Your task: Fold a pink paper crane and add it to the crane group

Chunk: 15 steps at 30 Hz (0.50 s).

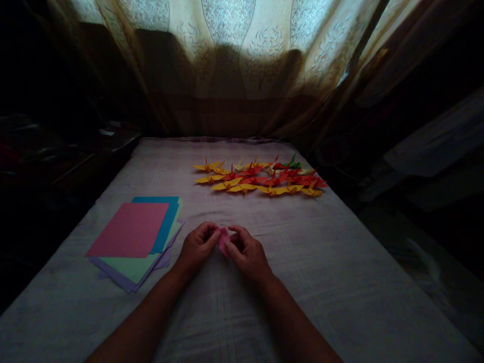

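Pinching hands: the left hand (196, 247) and right hand (247, 252) meet knuckle to knuckle, fingers curled in, each clamping one side of a small pink folded piece of paper (223, 241) between thumb and fingertips.
Pink piece, place: right between the two hands, low over the pale checked cloth (321, 282), about midway across it and on the near half. I cannot tell whether it touches the cloth.
Pink piece, axis: its long line runs near-to-far. The narrow lower tip points back toward the person and a touch to their right, and the upper end tucks in under the fingertips, so much of it is hidden.
Left side: a fanned stack of coloured paper squares (132, 229), pink on top with blue, green and lilac peeking out. It lies near the left hand but apart from it, its lilac corner closest to the wrist.
Far side: rows of folded paper cranes in yellow, red and green (260, 179), well apart from the hands, with a band of bare cloth in between.
Right side: open cloth all the way to the edge, where it drops into darkness.
Near side: both forearms come in over bare cloth.
Back edge: the cloth ends under a patterned, backlit curtain (242, 50).
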### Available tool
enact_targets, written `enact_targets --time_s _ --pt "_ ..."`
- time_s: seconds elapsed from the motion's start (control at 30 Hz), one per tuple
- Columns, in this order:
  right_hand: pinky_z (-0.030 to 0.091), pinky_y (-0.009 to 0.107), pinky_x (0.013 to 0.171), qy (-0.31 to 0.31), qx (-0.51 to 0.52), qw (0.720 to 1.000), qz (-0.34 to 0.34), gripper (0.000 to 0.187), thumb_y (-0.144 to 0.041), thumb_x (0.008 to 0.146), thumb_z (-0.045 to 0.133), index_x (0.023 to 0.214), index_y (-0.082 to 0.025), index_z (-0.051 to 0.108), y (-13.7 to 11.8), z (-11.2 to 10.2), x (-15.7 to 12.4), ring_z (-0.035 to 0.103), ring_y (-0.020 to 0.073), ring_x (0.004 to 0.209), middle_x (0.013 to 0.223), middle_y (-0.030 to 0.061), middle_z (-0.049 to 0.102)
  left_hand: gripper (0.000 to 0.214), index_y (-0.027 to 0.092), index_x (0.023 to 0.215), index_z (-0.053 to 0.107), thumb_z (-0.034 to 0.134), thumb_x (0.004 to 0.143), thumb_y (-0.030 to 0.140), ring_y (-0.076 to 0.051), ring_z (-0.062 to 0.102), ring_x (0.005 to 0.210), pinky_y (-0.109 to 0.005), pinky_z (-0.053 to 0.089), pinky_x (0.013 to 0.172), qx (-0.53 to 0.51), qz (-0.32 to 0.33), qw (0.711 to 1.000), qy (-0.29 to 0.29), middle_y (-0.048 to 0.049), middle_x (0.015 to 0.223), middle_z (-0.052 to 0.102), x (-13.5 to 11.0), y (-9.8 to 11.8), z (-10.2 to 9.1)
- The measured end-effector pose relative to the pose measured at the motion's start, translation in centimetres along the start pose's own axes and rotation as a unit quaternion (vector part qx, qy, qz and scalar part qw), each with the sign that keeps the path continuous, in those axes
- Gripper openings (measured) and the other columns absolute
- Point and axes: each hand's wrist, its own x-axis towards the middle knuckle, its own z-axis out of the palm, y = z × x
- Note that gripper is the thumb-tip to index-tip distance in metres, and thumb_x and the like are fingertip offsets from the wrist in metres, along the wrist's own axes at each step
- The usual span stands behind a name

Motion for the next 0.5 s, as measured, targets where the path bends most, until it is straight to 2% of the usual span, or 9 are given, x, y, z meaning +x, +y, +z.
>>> enact_targets --time_s 0.1,0.23,0.4,0.5 --pt "0.049 0.022 0.061 -0.007 -0.022 1.000 -0.002 0.034 -0.025 0.082 0.056 0.116 -0.022 0.057 -0.01 0.04 -0.08 0.065 0.0132 0.063 0.074 -0.0029 0.068 0.022 0.019 0.084 0.060 0.058 0.082 0.041 -0.014 0.064 0.066 -0.023 0.050 0.061 -0.003 -0.009 1.000 0.014 0.0010 0.073 0.066 0.05 -0.23 0.15" --pt "0.048 0.022 0.058 -0.003 -0.045 0.999 0.007 0.035 -0.025 0.083 0.056 0.117 -0.021 0.054 0.13 0.02 -0.05 0.065 0.0143 0.062 0.072 -0.0029 0.069 0.019 0.023 0.096 0.060 0.058 0.084 0.037 -0.016 0.065 0.068 -0.025 0.050 0.064 0.094 0.001 0.995 0.029 0.0025 0.073 0.067 -0.20 -0.23 0.27" --pt "0.047 0.024 0.060 0.021 -0.110 0.994 0.000 0.028 -0.022 0.083 0.053 0.112 -0.021 0.055 0.48 -0.13 0.10 0.066 0.0156 0.064 0.076 -0.0013 0.071 0.010 0.023 0.090 0.061 0.060 0.082 0.029 -0.020 0.064 0.078 -0.031 0.048 0.074 0.262 0.065 0.960 0.073 -0.0009 0.082 0.067 -0.33 0.09 0.22" --pt "0.047 0.024 0.061 0.045 -0.143 0.989 -0.004 0.024 -0.021 0.084 0.053 0.107 -0.022 0.057 0.85 -0.15 0.36 0.067 0.0163 0.065 0.077 -0.0009 0.071 0.009 0.023 0.087 0.059 0.063 0.080 0.027 -0.023 0.063 0.080 -0.035 0.046 0.078 0.321 0.076 0.941 0.075 -0.0008 0.077 0.066 -0.30 0.09 0.28"
